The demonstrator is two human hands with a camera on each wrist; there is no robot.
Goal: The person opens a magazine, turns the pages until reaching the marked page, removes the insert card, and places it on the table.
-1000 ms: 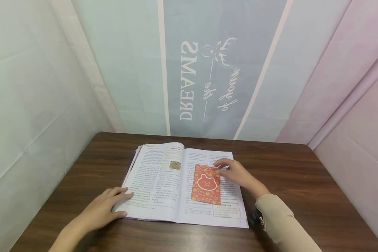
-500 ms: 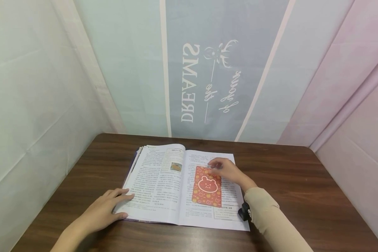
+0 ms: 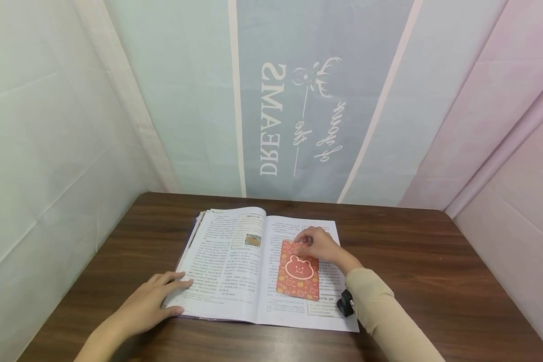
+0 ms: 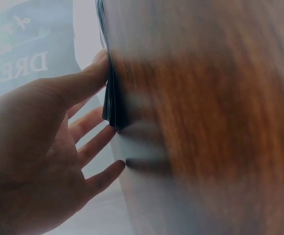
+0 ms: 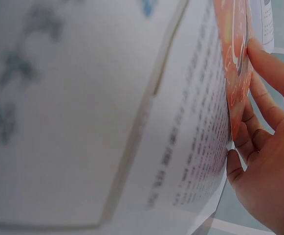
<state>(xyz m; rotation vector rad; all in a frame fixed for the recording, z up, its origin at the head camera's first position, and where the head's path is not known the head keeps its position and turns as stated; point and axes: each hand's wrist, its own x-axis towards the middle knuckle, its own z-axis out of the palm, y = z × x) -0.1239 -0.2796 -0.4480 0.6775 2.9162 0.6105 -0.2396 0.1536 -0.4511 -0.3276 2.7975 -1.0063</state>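
Note:
An open book [image 3: 235, 274] with printed pages lies on the table. On its right page is a thin red card [image 3: 298, 284] with a bear print. My right hand [image 3: 319, 245] is at the card's top edge and pinches it; the right wrist view has the thumb on the face of the card [image 5: 234, 58] and the other fingers curled by its edge. Spread over the book's lower left corner, my left hand [image 3: 151, 301] rests with fingers on the page and thumb at the bottom edge. The left wrist view shows the page edges [image 4: 113, 103] beside that hand [image 4: 49, 127].
The dark wood table [image 3: 412, 256] extends around the book. A printed fabric backdrop [image 3: 317, 100] hangs behind it, with pale fabric walls [image 3: 59, 125] at both sides. A black device [image 3: 345, 303] is strapped at the right sleeve, over the right page's edge.
My right hand has moved left and slightly down across the top of the card. The card has shifted very slightly toward me. My left hand stays in place.

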